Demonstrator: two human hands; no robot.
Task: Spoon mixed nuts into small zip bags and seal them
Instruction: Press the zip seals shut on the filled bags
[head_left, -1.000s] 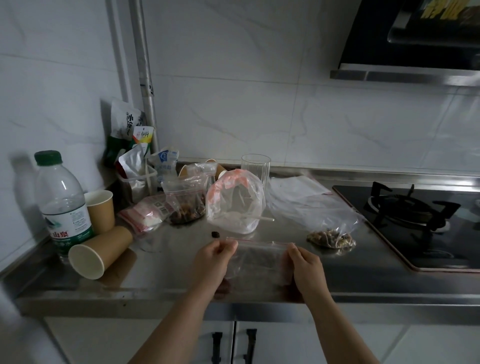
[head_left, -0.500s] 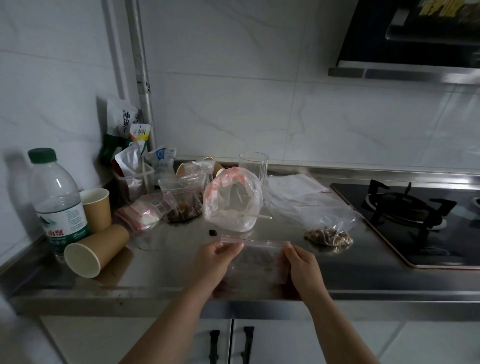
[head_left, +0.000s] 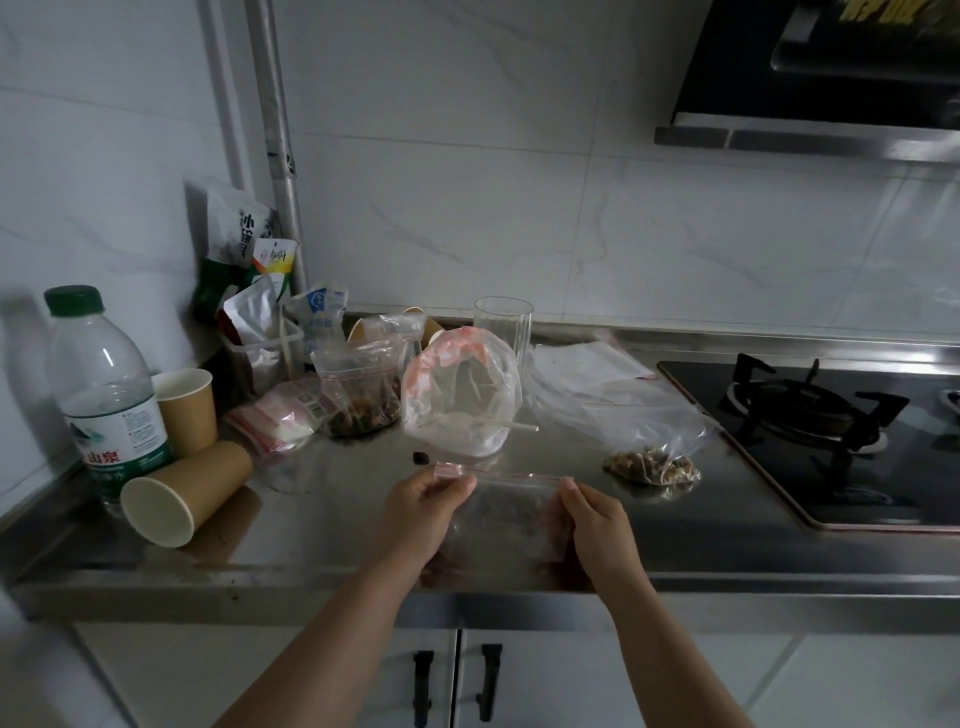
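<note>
While the left hand (head_left: 423, 501) and right hand (head_left: 597, 512) each pinch an end of the small zip bag (head_left: 511, 519) above the steel counter's (head_left: 322, 525) front edge, I'd run fingertips firmly along its red strip.

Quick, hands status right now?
Left hand: pinching the small zip bag at its top left corner.
Right hand: pinching the bag's top right corner.
</note>
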